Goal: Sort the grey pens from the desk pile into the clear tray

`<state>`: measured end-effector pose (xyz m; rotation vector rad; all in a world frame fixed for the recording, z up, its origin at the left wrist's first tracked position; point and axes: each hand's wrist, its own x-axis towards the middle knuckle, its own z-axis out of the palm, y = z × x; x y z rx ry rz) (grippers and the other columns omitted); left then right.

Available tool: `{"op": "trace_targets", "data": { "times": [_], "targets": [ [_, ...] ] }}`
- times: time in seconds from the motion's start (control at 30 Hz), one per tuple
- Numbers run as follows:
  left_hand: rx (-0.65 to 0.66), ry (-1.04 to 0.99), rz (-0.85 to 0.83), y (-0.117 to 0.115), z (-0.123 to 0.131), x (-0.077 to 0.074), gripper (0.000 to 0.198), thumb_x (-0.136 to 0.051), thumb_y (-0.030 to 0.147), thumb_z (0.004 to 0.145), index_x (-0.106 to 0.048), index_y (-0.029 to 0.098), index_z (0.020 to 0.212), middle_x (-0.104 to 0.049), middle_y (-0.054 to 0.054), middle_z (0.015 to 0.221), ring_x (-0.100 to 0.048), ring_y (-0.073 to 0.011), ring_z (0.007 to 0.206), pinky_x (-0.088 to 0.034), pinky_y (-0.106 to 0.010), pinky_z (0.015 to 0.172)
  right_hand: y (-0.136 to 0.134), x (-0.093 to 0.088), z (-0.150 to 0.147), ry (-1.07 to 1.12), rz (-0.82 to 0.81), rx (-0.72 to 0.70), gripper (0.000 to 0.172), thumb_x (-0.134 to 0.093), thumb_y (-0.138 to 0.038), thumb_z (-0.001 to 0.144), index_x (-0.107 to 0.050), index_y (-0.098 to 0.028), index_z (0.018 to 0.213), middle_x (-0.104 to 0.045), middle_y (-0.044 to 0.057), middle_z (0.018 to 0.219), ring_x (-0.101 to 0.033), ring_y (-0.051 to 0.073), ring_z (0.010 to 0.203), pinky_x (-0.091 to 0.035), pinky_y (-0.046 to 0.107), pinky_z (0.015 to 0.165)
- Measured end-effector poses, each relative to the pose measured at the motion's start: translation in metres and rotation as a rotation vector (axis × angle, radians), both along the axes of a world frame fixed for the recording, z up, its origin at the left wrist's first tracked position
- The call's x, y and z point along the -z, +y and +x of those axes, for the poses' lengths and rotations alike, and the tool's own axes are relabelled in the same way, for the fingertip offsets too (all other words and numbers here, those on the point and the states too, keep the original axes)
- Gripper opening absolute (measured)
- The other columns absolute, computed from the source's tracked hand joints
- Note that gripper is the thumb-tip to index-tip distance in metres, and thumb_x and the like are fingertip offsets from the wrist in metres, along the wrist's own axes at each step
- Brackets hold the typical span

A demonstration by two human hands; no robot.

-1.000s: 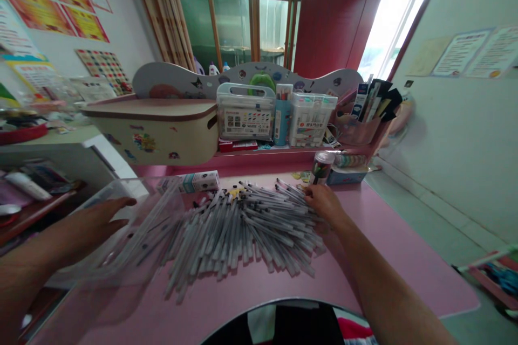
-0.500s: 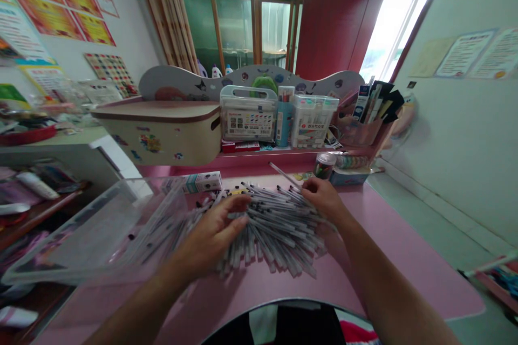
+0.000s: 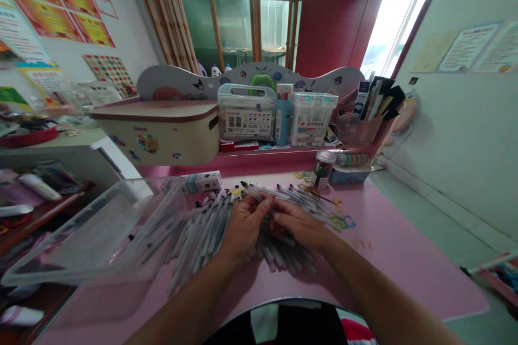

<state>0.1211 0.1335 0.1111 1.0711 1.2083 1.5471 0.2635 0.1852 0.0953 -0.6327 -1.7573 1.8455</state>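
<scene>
A spread of clear pens with dark ends (image 3: 202, 232) lies on the pink desk (image 3: 388, 259). My left hand (image 3: 245, 226) is closed around a pen (image 3: 254, 192) just above them, its black end pointing up and to the left. Against the left thumb, my right hand (image 3: 297, 222) is pinched at the lower part of that pen, which the fingers mostly hide. More pens show beneath my hands and behind them to the right.
A clear plastic bin (image 3: 93, 232) stands tilted at the left, beside a small white box (image 3: 201, 181). Behind are a lidded beige storage box (image 3: 157, 135), marker cases (image 3: 246, 116) and a pen holder (image 3: 358, 128). A clear jar (image 3: 322, 170) stands at the right back.
My right hand has moved left and down with a pen to meet my left hand, which has closed and shifted right. The pens now lie parted, some left and some right.
</scene>
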Motion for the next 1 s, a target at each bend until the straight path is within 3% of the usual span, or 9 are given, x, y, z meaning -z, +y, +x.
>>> {"op": "trace_targets", "data": {
  "times": [0.13,0.23,0.33,0.43,0.57,0.73,0.87,1.0],
  "targets": [
    [0.042,-0.021,-0.008,0.003,-0.004,0.012,0.024,-0.062,0.039,0.086,-0.073,0.019,0.094,-0.073,-0.007,0.102,-0.066,-0.0199,0.096,-0.048,-0.029,0.088,-0.001,0.002,0.001,-0.055,0.187,0.042,0.022,-0.047,-0.034,0.095,-0.06,-0.018,0.102,-0.041,-0.005,0.063,-0.036,0.01,0.053,-0.031,0.023,0.05],
    [0.078,-0.087,-0.022,0.007,-0.011,0.018,0.031,-0.056,0.044,0.09,-0.073,0.019,0.097,-0.073,-0.007,0.103,-0.067,-0.0193,0.091,-0.05,-0.029,0.082,0.002,0.004,0.003,-0.08,0.294,0.076,0.028,-0.046,-0.039,0.096,-0.056,-0.018,0.081,-0.042,-0.003,0.065,-0.037,0.011,0.056,-0.032,0.024,0.052],
    [0.059,-0.099,0.009,0.011,-0.016,0.02,0.03,-0.059,0.045,0.088,-0.072,0.019,0.094,-0.073,-0.007,0.099,-0.067,-0.018,0.086,-0.05,-0.028,0.078,0.005,0.003,0.003,-0.112,0.383,0.08,0.033,-0.045,-0.04,0.096,-0.056,-0.018,0.074,-0.045,-0.002,0.065,-0.042,0.013,0.061,-0.038,0.026,0.06],
    [0.03,-0.053,0.027,0.012,-0.018,0.021,0.029,-0.06,0.043,0.087,-0.073,0.017,0.086,-0.073,-0.007,0.096,-0.066,-0.0178,0.086,-0.05,-0.027,0.079,0.006,-0.001,0.003,-0.104,0.449,0.079,0.028,-0.045,-0.035,0.096,-0.067,-0.018,0.091,-0.061,0.001,0.077,-0.056,0.018,0.079,-0.045,0.033,0.082],
    [0.027,-0.034,0.022,0.011,-0.018,0.021,0.028,-0.059,0.042,0.088,-0.072,0.017,0.086,-0.073,-0.006,0.093,-0.065,-0.0168,0.083,-0.048,-0.027,0.079,0.004,-0.004,0.003,-0.063,0.483,0.06,0.037,-0.045,-0.033,0.096,-0.065,-0.018,0.123,-0.068,0.007,0.115,-0.057,0.024,0.113,-0.036,0.041,0.106],
    [0.044,-0.01,0.055,0.006,-0.018,0.016,0.028,-0.058,0.041,0.089,-0.072,0.017,0.086,-0.073,-0.006,0.089,-0.065,-0.0169,0.081,-0.048,-0.027,0.081,0.002,-0.005,0.004,-0.057,0.434,0.042,0.041,-0.045,-0.033,0.097,-0.062,-0.02,0.131,-0.067,0.005,0.123,-0.059,0.023,0.112,-0.036,0.042,0.108],
    [0.041,0.002,0.054,0.004,-0.017,0.013,0.027,-0.057,0.04,0.09,-0.072,0.017,0.086,-0.073,-0.005,0.086,-0.066,-0.0172,0.08,-0.049,-0.028,0.08,0.001,-0.006,0.003,-0.055,0.408,0.042,0.039,-0.045,-0.034,0.097,-0.065,-0.021,0.127,-0.067,0.005,0.123,-0.059,0.024,0.113,-0.036,0.043,0.108],
    [0.013,0.029,0.079,0.003,-0.018,0.01,0.025,-0.059,0.039,0.088,-0.073,0.018,0.085,-0.073,-0.005,0.085,-0.066,-0.0182,0.081,-0.049,-0.029,0.081,0.001,-0.002,0.001,-0.043,0.462,0.059,0.04,-0.043,-0.034,0.098,-0.063,-0.021,0.13,-0.067,0.006,0.122,-0.056,0.024,0.119,-0.033,0.043,0.11]
  ]
}}
